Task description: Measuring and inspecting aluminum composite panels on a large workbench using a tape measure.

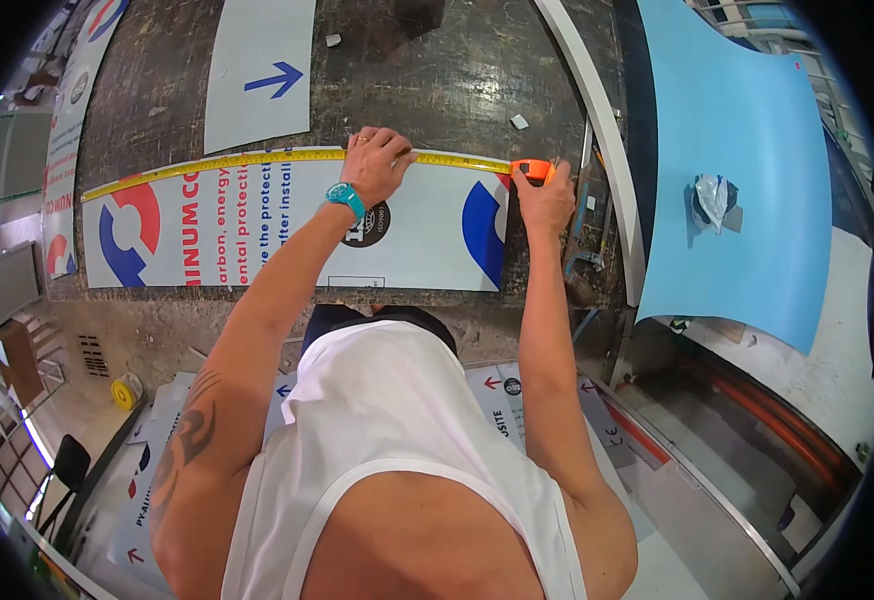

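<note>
A white printed panel (417, 235) lies lengthwise on the dark worktable, with red, blue and black print on it. Along its far edge stretches the yellow blade of a tape measure (227, 161), from the panel's left end to the orange case (531, 170) at its right end. My right hand (547, 203) grips that case, its fingers wrapped round it. Near the middle of the blade, my left hand (377, 165) has its fingers curled over the blade at the panel's far edge. A turquoise watch is on my left wrist.
Another white sheet with a blue arrow (257, 110) lies beyond the panel. Scraps (519, 122) dot the dark worktable (427, 85). A long white bar (597, 150) runs along its right side, beside a light blue sheet (747, 120) bearing crumpled silver wrapping (714, 203). More printed panels lie behind me.
</note>
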`<state>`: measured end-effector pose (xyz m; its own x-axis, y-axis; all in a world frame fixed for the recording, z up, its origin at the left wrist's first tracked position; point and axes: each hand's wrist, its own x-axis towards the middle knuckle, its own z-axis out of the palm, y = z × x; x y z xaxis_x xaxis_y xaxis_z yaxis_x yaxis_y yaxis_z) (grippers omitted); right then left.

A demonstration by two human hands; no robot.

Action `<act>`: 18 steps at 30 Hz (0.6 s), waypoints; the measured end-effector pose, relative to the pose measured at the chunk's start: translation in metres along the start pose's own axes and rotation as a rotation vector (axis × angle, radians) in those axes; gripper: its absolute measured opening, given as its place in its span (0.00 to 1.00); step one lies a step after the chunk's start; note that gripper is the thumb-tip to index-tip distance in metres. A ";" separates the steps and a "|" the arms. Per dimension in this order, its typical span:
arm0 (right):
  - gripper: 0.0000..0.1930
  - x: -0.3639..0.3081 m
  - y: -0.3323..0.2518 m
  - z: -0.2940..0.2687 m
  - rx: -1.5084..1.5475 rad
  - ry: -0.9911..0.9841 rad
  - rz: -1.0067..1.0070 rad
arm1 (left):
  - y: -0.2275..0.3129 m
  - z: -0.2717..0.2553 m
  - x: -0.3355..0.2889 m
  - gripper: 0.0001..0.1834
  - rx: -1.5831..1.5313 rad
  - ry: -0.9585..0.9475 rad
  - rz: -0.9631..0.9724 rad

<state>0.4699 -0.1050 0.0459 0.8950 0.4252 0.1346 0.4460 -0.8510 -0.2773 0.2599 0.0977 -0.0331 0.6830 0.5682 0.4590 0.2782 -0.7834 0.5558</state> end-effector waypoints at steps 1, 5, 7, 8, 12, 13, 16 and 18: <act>0.33 0.000 0.000 -0.001 0.000 -0.004 -0.006 | 0.000 0.001 0.000 0.05 0.002 0.003 -0.001; 0.31 -0.003 0.002 -0.005 -0.003 -0.014 -0.013 | 0.000 0.003 0.001 0.06 0.002 0.007 0.004; 0.27 -0.011 0.002 -0.007 0.068 0.118 -0.075 | 0.001 0.003 0.000 0.05 0.011 0.005 0.005; 0.26 -0.015 -0.001 -0.007 0.104 0.184 -0.108 | 0.000 0.002 0.000 0.05 0.018 0.006 0.005; 0.18 -0.062 -0.035 -0.010 0.206 -0.044 0.020 | -0.003 0.001 -0.002 0.05 0.039 0.011 0.004; 0.17 -0.074 -0.040 -0.002 0.108 -0.182 -0.018 | -0.002 0.003 0.000 0.05 0.040 0.015 0.012; 0.18 -0.093 -0.054 0.014 0.013 -0.357 -0.033 | 0.001 0.005 -0.001 0.05 0.034 0.007 0.024; 0.19 -0.095 -0.061 0.023 0.023 -0.419 -0.016 | 0.000 0.005 0.001 0.06 0.032 0.011 0.029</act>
<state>0.3573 -0.0868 0.0281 0.8072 0.5308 -0.2583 0.4551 -0.8382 -0.3004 0.2635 0.0969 -0.0359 0.6839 0.5476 0.4821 0.2801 -0.8072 0.5195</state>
